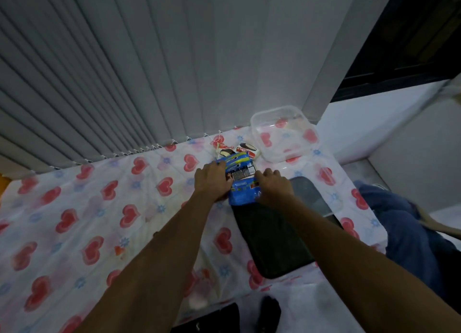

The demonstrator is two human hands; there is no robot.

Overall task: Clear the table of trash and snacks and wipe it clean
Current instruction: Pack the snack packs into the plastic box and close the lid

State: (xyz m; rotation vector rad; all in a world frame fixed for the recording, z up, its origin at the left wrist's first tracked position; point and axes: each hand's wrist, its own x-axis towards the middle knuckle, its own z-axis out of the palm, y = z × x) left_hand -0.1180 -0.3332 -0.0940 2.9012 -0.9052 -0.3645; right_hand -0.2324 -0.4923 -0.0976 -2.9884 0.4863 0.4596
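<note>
1. Two dark objects (pixel 207 319) are noted below the near edge of the worktop (pixel 74 233); what they are cannot be told.
2. The worktop is covered by a white cloth (pixel 139 188) printed with red hearts.
3. A black flat piece (pixel 272 240) with rounded corners is laid right of centre, running from near the near edge toward the far edge. A grey flat piece (pixel 309 193) is seen against its right side; whether it is merely touched or overlapped cannot be told.
4. Blue fabric (pixel 404 233) is seen off the right edge.
5. The blue snack packets (pixel 243 195) are found piled at the far end of the black piece, with the nearest packet overlapping that end.
6. The left hand (pixel 212 180) is set on the left side of the pile. Its fingers are curled over the farther packet and its thumb is drawn in, so the pile is gripped.
7. The right hand (pixel 274 185) is set on the right side of the pile, with its fingers bent onto the packet edge in a grip.
8. Two white-and-red snack wrappers (pixel 247 149) are seen just beyond the pile, close to the far edge.
9. A clear plastic container (pixel 284 110) is stood at the far right corner, with the cloth pattern visible through it.
10. Grey vertical blinds (pixel 99 83) are hung behind the far edge.
</note>
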